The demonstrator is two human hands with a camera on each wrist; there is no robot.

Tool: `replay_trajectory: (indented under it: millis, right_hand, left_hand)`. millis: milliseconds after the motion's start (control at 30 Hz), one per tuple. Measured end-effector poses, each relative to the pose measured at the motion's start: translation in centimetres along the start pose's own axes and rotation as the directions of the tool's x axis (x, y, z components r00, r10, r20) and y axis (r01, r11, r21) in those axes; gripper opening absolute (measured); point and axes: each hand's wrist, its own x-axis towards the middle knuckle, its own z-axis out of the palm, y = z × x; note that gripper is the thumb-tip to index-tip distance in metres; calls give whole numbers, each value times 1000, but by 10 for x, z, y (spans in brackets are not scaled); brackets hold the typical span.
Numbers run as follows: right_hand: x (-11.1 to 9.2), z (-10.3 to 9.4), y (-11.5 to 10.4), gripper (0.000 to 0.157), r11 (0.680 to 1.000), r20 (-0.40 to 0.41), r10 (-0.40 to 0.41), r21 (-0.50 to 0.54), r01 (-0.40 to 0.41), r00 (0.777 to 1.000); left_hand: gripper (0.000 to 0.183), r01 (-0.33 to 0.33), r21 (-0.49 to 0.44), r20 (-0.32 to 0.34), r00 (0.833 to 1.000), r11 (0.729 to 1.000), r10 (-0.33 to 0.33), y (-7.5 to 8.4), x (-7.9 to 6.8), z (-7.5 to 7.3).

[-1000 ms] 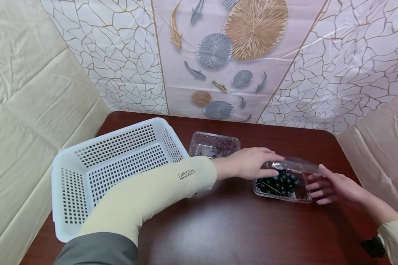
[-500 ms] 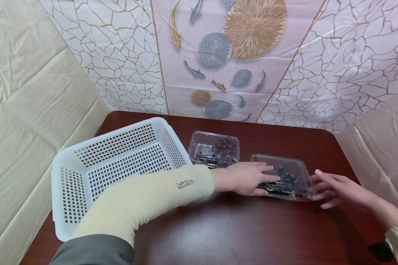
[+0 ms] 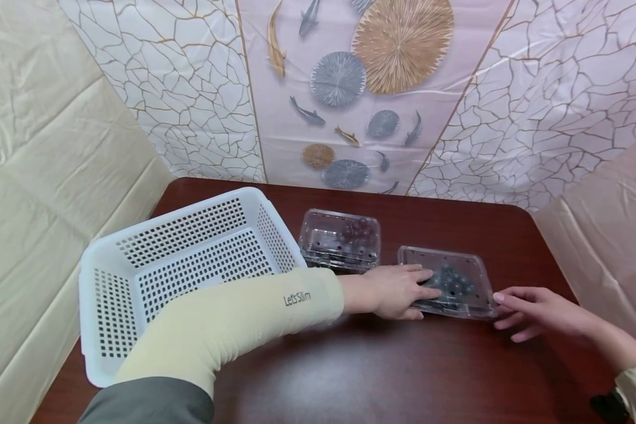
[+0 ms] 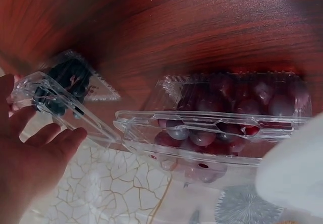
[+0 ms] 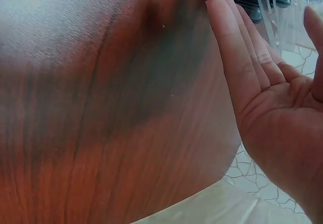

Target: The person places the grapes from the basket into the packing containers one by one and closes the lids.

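A clear plastic clamshell box (image 3: 474, 271) with dark grapes (image 3: 453, 282) sits on the table at the right, its lid down over the fruit. My left hand (image 3: 399, 291) lies across the box's left side, fingers spread onto the lid. At the opposite end is my right hand (image 3: 540, 311), thumb and fingertips at the box's corner. In the right wrist view, the right-hand fingers (image 5: 247, 57) extend fairly straight beside the box (image 5: 272, 12). A second clamshell box (image 3: 341, 235) with reddish-purple grapes (image 4: 207, 138) stands behind my left wrist, its lid over the fruit.
A large white perforated basket (image 3: 275, 227) fills the left part of the table, partly covered by my left sleeve (image 3: 244, 312). Patterned cloth (image 3: 206, 88) hangs behind the dark red table (image 3: 339, 365), with plain beige cloth (image 3: 47, 171) along the sides.
The dark grape box's raised lid has come down over the fruit. My left hand has moved lower and nearer the front; my right hand stays at the right end.
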Motion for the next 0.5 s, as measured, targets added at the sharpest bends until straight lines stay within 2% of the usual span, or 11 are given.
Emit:
replay_trajectory:
  millis: [233,500]
  right_hand:
    - [-1,6,7,37,999,67,-18,51,15,998]
    - [0,11,16,32,978,169,-75,204,40,983]
  left_hand:
    - [59,10,-21,-6,1000,1000,-11,0,1,4]
    - [58,10,-51,-6,1000,999,-10,0,-1,5]
